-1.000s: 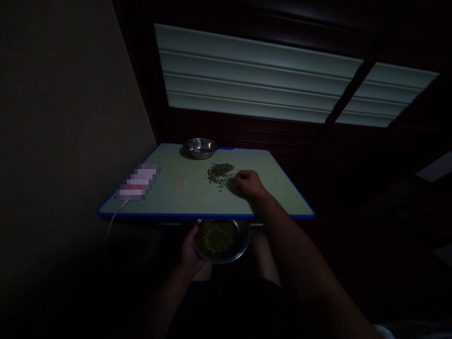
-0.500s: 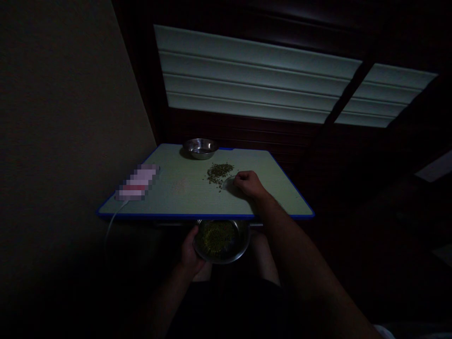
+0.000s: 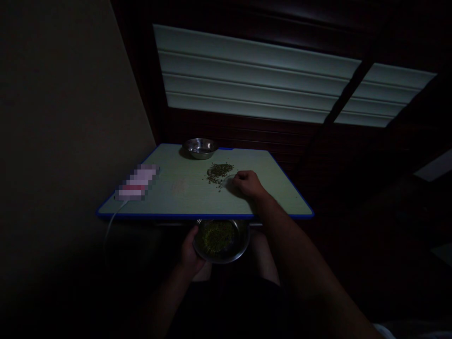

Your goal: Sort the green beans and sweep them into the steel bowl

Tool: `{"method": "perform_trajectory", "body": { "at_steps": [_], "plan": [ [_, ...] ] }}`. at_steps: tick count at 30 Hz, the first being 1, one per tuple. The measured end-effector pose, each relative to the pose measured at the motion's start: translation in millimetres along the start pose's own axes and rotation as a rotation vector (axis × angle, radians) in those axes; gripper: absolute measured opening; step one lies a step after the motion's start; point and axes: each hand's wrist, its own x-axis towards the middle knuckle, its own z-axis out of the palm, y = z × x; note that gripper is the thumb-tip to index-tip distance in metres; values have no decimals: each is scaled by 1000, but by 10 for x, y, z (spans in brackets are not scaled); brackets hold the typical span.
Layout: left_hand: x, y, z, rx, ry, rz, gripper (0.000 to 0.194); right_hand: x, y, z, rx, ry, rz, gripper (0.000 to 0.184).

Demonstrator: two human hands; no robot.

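My left hand [image 3: 191, 252] grips the left rim of a metal bowl [image 3: 243, 249] just below the table's front edge. Small green grains [image 3: 217, 235], perhaps beans, lie in that bowl. Over the tabletop, my right hand [image 3: 248, 183] is closed on a clear, thin-looking piece [image 3: 229, 181] whose exact kind is too dim to tell. It lies beside a loose pile of small brownish-green grains [image 3: 219, 173], close to the pile's lower right edge.
A second metal bowl [image 3: 200, 149] stands at the back of the pale, blue-edged table [image 3: 197, 202]. On the left lies a blurred-out phone-like device [image 3: 137, 182] with a white cable [image 3: 111, 221] hanging over the edge. A wall rises at left; dark louvred panels stand behind.
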Motion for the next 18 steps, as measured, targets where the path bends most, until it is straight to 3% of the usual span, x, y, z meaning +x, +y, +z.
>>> {"method": "perform_trajectory", "body": {
  "at_steps": [12,18],
  "plan": [
    [13,-9,-30,-44,-15,28,22,-13,-28,-4,94,-32,41,15],
    [23,-8,-56,-32,-45,-24,24,-16,-20,-6,121,-98,58,14]
  ]
}}
